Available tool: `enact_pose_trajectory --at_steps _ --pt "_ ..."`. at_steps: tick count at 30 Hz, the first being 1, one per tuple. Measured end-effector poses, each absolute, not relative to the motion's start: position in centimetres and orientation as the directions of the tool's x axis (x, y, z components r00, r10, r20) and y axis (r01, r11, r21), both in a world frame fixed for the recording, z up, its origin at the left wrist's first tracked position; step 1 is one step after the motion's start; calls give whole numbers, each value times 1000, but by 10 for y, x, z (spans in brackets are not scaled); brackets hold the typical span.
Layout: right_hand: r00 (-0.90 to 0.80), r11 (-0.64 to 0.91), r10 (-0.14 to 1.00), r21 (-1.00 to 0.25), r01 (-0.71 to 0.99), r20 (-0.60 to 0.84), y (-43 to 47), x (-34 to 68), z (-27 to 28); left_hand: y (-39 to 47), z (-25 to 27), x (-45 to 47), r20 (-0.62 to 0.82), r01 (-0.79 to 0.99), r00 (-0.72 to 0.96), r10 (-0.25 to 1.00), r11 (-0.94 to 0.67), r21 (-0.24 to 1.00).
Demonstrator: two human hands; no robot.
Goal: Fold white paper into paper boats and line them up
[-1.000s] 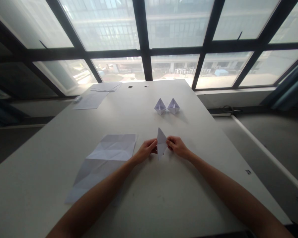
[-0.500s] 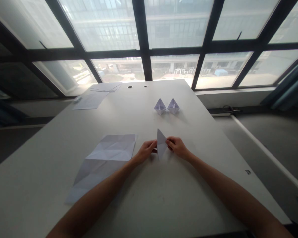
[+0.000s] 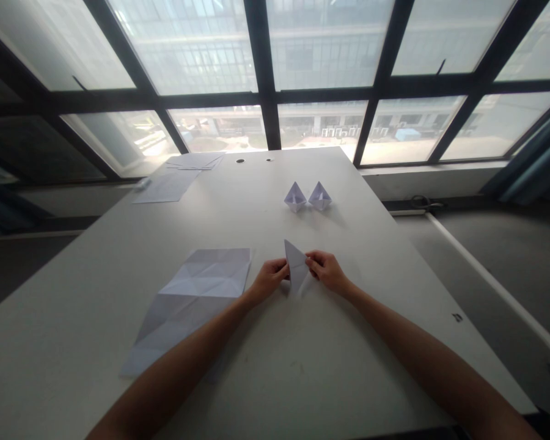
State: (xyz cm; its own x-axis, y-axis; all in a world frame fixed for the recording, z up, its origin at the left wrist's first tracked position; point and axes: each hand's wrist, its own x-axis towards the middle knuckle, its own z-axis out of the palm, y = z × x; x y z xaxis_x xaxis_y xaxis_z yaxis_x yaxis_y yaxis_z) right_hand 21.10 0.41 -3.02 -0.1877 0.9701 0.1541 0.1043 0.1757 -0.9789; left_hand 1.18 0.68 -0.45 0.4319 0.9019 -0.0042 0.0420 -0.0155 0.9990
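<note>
A small piece of folded white paper, pointed at the top, is held upright just above the table between my two hands. My left hand pinches its left edge, fingers partly behind the paper. On the opposite side, my right hand grips the right corner between thumb and fingers. Beyond them stand two folded paper boats, a left boat and a right boat, side by side. A creased white sheet lies left of my hands, partly covered by my left forearm.
The white table reaches toward the windows. More paper sheets lie at its far left corner. Two round holes, one a cable hole, are near the far edge. A white pipe runs along the floor at right.
The folded paper has turned slightly between my hands, its top tip shifting left and its broad face showing more. My hands have barely moved; the boats and sheets stay put.
</note>
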Motion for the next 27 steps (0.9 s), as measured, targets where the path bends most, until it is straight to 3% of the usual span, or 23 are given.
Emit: enact_pose_trajectory --at_steps 5,10,13,18,23,27 --pt "25 336 927 -860 386 373 -4 205 -22 5 -5 14 22 114 372 928 -69 991" --pt "-207 378 926 -791 481 317 -16 200 -11 1 -7 13 114 236 398 910 -221 946" --pt "-207 356 935 -759 545 289 -21 198 -8 -2 -5 12 161 314 412 897 -305 899" --pt "-158 345 936 -745 570 313 -24 195 -7 -5 -3 13 181 345 387 904 -324 881" --pt "-49 304 939 -757 579 341 -22 198 -13 -2 -9 14 173 306 221 960 -236 922" --pt "-4 297 943 -840 454 332 -13 205 -21 4 -13 13 130 177 133 983 -152 972"
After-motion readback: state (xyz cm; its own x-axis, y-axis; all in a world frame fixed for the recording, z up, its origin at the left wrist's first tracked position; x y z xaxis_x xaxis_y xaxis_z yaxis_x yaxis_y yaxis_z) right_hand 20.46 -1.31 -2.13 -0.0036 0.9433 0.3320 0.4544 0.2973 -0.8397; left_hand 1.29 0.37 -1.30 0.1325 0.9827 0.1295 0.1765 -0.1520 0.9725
